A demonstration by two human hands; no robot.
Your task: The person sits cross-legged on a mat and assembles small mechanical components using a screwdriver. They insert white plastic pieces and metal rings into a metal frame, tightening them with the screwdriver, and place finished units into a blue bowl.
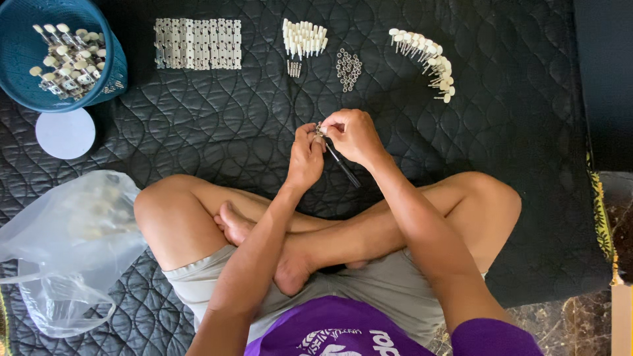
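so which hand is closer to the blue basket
Left. The left hand sits on the basket's side of the pair, with open quilt between it and the blue basket. The right hand is just beyond, farther from it.

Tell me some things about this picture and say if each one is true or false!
1. Both hands meet over one small metal part. True.
2. The right hand holds a pair of scissors. False: it holds a dark screwdriver.
3. The blue basket holds finished pieces. True.
4. The clear plastic bag lies by the right knee. False: it lies by the left knee.
5. The left hand rests flat on the quilt. False: it is raised, pinching the part.
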